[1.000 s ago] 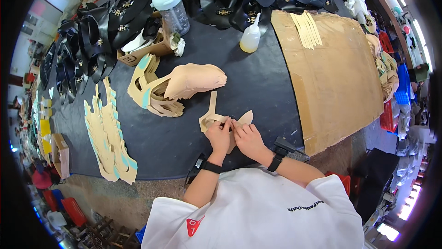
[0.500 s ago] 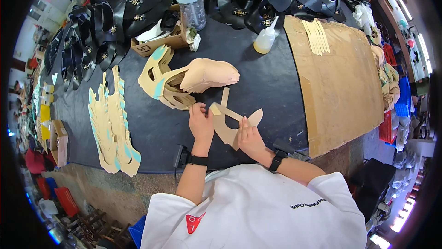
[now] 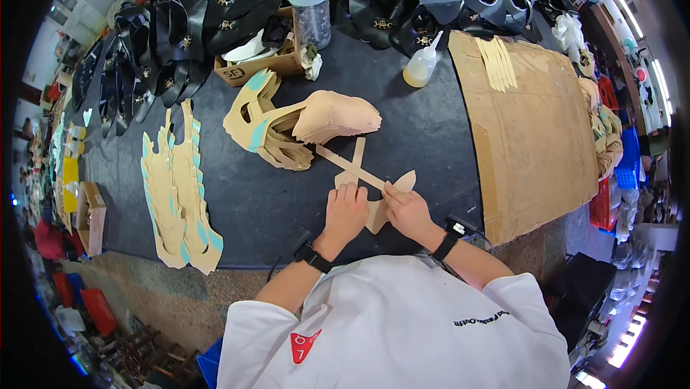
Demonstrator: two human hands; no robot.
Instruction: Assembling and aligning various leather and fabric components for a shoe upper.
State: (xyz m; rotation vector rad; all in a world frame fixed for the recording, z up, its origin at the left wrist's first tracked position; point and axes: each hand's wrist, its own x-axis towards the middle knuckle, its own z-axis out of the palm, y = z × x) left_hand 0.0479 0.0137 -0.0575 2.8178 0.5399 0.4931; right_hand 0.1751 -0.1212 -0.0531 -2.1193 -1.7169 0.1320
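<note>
A thin beige shoe-upper piece (image 3: pixel 377 215) lies on the dark table in front of me, with two of its straps crossing in an X. My left hand (image 3: pixel 346 211) is closed at its left part, fingers bent together over the edge just below the crossing. At the lower right end of the long diagonal strap (image 3: pixel 334 158), my right hand (image 3: pixel 411 214) is pinched on the piece. My fingers partly cover its middle. Just beyond sit a stack of pinkish-beige rounded pieces (image 3: pixel 336 116) and a stack of beige cutouts with teal patches (image 3: pixel 248 124).
Overlapping teal-edged cutouts (image 3: pixel 176 198) spread at the left. A squeeze bottle (image 3: pixel 422 64) stands near a cardboard sheet (image 3: pixel 539 152) bearing beige strips (image 3: pixel 496 63). At the back are a small carton (image 3: pixel 260 69), a lidded tumbler (image 3: pixel 310 15) and black shoes (image 3: pixel 374 8).
My left hand has moved right and nearer to me, leaving the diagonal strap's far end and coming down on the piece. The strap now stretches straight across the other one. My right hand shifted slightly right.
</note>
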